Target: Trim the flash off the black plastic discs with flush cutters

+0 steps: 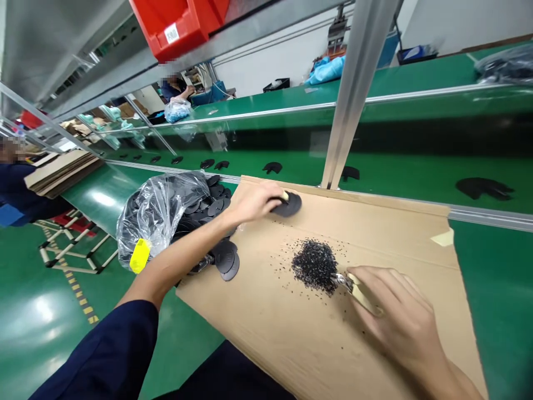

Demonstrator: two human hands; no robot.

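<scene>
Right grip [397, 305] — pinching a shiny piece [342, 281] beside black granules [314, 264].

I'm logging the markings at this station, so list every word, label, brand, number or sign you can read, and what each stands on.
No text can be read.
White label on the red bin: dark print, too small and blurred to read.
Yellow tag on the clear plastic bag: no readable text.
Black disc at the left hand: blurred, no readable text.
</scene>
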